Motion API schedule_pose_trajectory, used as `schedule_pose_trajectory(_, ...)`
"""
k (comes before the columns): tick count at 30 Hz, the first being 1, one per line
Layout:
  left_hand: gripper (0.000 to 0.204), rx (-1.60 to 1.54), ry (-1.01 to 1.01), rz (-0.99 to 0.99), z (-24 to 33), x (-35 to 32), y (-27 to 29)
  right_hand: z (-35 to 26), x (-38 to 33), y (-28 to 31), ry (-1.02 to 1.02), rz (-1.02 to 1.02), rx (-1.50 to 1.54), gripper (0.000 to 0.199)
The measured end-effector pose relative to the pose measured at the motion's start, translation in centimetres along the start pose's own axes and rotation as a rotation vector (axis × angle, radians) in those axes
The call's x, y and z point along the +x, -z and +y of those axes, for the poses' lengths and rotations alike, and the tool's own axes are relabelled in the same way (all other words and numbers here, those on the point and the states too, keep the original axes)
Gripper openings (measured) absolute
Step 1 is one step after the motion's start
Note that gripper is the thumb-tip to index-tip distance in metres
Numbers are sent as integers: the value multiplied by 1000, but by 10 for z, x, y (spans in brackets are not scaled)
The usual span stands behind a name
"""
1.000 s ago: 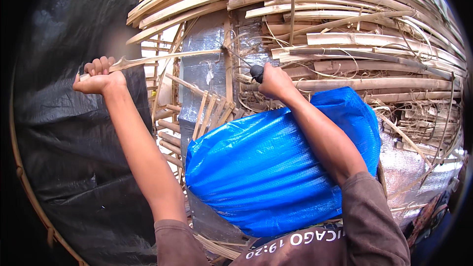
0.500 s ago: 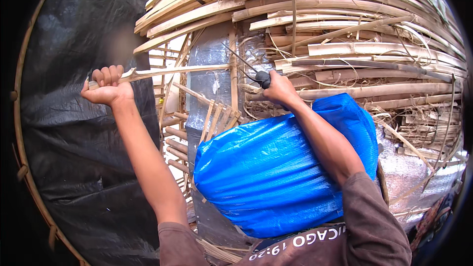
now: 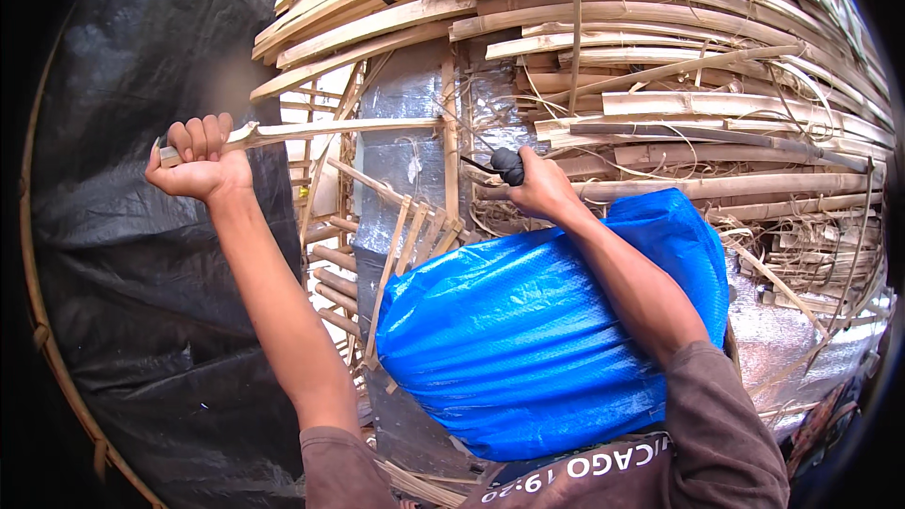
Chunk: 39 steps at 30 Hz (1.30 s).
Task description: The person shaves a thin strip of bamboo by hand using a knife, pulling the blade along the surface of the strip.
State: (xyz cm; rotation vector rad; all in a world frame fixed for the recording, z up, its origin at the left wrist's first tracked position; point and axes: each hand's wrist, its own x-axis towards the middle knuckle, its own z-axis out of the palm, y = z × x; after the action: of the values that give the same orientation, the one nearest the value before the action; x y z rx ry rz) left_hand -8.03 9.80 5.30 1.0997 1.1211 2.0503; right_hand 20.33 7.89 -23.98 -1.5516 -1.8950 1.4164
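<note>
My left hand is raised at the left, its fingers wrapped round one end of a pale split bamboo strip. The strip runs level to the right and its far end stops by an upright bamboo slat. My right hand is closed on the black rounded handle of a knife. Its thin blade, seen nearly edge-on, points up and left toward the strip's end; whether they touch I cannot tell. Under my right forearm, a blue plastic sheet covers my lap.
Long split bamboo lengths are stacked across the back and right. A black plastic sheet hangs at the left, beside a bamboo lattice. Silvery sheeting lies behind the strip, with thin shavings around the stack.
The knife and my right hand have shifted slightly down and right, and the blade has tilted. My left hand has risen slightly and moved left with the bamboo strip, still gripping it.
</note>
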Motion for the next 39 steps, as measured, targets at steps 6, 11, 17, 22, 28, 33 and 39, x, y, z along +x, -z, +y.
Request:
schedule_pose_trajectory(6, 38, -20, 13, -40, -2, 4, 13, 5, -11, -23, 141, -23, 49, 49)
schedule_pose_trajectory(11, 41, -70, 2, -42, -3, 0, 26, 4, -17, -37, 69, 41, 32, 45)
schedule_pose_trajectory(17, 41, -86, 9, -95, -1, -6, 35, -34, -25, -7, 127, -11, 67, 41)
schedule_pose_trajectory(22, 41, -68, -20, 8, -1, -11, 31, -57, -38, -7, 333, 102, 106, 40)
schedule_pose_trajectory(28, 41, -50, -28, 57, 1, -15, 38, -15, -21, -30, 92, 24, -83, 46)
schedule_pose_trajectory(33, 41, -68, -22, 19, 0, -16, 38, -42, -38, -14, 244, 52, -6, 40)
schedule_pose_trajectory(39, 41, -72, -23, 29, 0, -19, 28, -38, -40, -25, 265, 68, -5, 45)
